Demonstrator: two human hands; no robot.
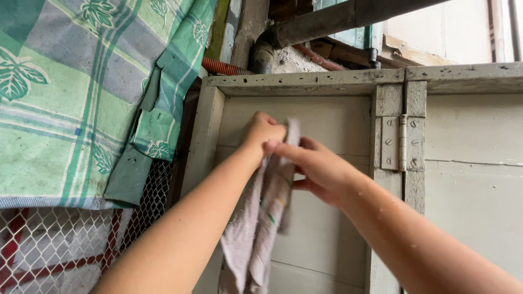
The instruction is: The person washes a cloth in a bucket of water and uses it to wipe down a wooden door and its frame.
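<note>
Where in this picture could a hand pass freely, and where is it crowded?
Free: the pale panel below the right hand, beside the hinge. Also the panel's top strip under the frame. Crowded: the middle, where both hands grip the hanging grey cloth; left hand uppermost.

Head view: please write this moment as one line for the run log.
left hand: grips grey cloth at top | right hand: pinches same cloth | cloth: hangs down before white wooden panel | left side: green checked fabric
</note>
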